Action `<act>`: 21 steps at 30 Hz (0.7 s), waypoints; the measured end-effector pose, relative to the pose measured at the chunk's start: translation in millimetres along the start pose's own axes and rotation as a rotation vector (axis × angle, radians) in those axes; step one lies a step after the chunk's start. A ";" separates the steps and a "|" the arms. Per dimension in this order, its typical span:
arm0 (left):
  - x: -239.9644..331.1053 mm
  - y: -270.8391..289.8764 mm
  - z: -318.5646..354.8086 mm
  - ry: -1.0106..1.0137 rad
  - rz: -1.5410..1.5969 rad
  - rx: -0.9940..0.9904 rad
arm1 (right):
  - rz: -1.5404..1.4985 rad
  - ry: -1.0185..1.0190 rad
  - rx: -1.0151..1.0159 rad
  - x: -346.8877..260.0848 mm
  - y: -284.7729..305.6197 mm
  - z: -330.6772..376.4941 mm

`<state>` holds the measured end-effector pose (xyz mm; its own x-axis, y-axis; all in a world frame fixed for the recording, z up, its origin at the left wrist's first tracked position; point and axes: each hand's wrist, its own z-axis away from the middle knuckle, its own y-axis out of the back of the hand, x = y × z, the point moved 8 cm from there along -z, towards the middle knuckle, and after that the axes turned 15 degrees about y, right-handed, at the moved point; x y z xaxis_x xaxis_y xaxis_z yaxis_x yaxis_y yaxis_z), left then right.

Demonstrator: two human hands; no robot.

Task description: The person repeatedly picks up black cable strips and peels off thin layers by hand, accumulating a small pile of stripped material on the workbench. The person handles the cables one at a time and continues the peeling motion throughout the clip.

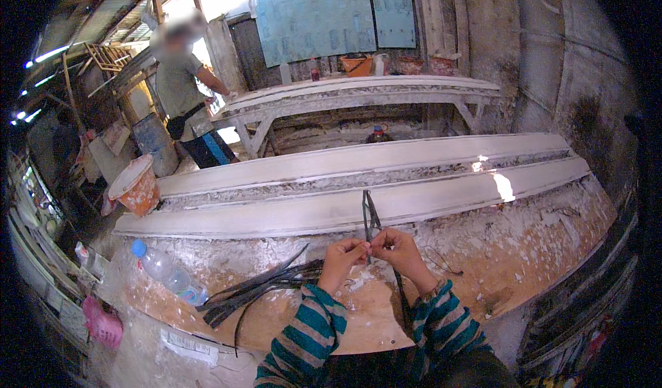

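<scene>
Near the front of the plaster-spattered table, my left hand (pixel 341 260) and my right hand (pixel 403 256) meet, fingertips pinched together. Between them they grip a thin dark strip (pixel 370 212), whose looped upper end stands above my fingers. A long tail of dark strip hangs below my right hand along the wrist. Beside my left wrist lies a loose bundle of similar dark strips (pixel 258 291), spread toward the table's front left edge. Exactly how the strip is folded or knotted at the fingertips is too small to make out.
Two long white plaster mouldings (pixel 345 212) run across the table behind my hands. A plastic bottle with a blue cap (pixel 167 272) lies at left, near an orange bucket (pixel 138 187). Another person (pixel 185 85) stands at a white-coated bench (pixel 365 90) farther back.
</scene>
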<state>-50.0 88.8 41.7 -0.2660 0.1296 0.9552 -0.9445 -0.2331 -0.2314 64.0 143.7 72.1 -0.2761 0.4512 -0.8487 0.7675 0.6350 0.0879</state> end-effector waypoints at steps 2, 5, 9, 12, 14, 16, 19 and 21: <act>-0.5 0.3 -0.5 0.021 0.026 -0.003 | -0.048 0.029 0.023 -5.3 0.4 -2.3; -0.6 -0.3 -0.8 0.042 0.033 -0.024 | -0.076 0.081 0.095 -12.8 6.9 -6.5; -2.2 -7.8 1.0 0.048 -0.022 -0.088 | 0.275 0.181 0.110 -23.4 22.6 -7.9; -5.5 -12.9 2.5 0.070 -0.046 -0.109 | 0.334 0.223 0.153 -23.0 31.2 -11.0; -5.4 -16.1 3.3 0.069 -0.066 -0.134 | 0.294 0.150 0.210 -16.0 44.0 -10.4; -3.9 -18.5 4.6 0.051 -0.119 -0.156 | 0.230 0.035 0.277 -7.4 59.6 -6.5; -3.2 -22.9 6.2 0.044 -0.174 -0.203 | 0.286 -0.003 0.319 -6.4 71.3 -7.9; -4.2 -23.5 6.1 0.060 -0.192 -0.204 | 0.221 0.010 0.290 -8.4 69.1 -6.5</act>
<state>-25.5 87.9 44.2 -0.0842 0.2112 0.9738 -0.9963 -0.0008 -0.0859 115.6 187.9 88.7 -0.0892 0.5646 -0.8205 0.9412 0.3174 0.1161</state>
